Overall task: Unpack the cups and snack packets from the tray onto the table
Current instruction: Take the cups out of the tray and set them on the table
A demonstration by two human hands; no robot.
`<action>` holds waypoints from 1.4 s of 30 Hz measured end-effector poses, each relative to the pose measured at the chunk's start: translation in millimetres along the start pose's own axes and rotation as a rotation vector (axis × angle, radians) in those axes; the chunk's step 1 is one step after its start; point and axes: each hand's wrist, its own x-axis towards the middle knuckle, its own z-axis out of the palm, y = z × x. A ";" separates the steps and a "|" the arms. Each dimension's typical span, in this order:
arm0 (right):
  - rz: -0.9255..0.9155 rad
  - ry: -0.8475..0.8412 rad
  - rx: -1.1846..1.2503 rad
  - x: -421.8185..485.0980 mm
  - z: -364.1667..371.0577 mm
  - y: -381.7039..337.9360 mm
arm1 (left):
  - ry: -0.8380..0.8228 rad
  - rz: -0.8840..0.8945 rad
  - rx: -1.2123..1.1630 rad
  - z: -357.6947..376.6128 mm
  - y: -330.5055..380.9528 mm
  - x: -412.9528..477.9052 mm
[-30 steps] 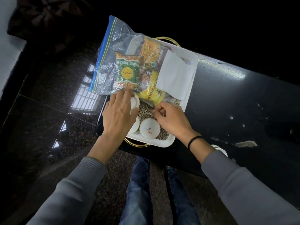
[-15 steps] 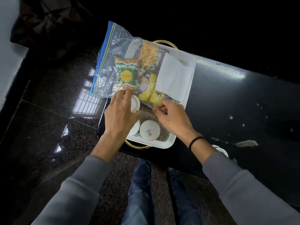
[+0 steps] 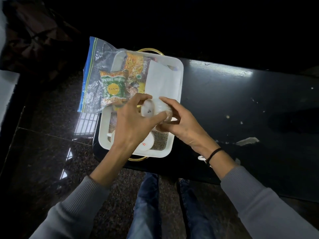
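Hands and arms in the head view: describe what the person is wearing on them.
Both arms wear grey long sleeves with ribbed knit cuffs pushed a little up the forearms. The left hand is bare, with no ring or band showing. The right hand is bare too, but its wrist carries a thin black band. No gloves, no watch visible.

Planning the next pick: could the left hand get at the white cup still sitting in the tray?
Probably not yet. The left hand and right hand together hold a lifted cup. The cup in the tray lies right under the left wrist, nothing covering it.
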 end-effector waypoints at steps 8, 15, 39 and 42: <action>0.055 0.012 0.396 -36.0 -79.3 14.4 | -0.348 -0.307 -0.478 61.1 25.6 -3.9; 0.161 0.279 0.393 -81.0 -127.1 34.9 | -0.578 -0.261 -0.449 120.2 48.9 -24.4; 0.443 0.663 -0.561 -171.9 -191.3 116.9 | -0.823 -0.144 0.082 258.1 60.2 -70.8; 0.303 0.540 -0.804 -172.7 -189.4 118.7 | -0.804 -0.142 0.089 263.5 60.6 -70.1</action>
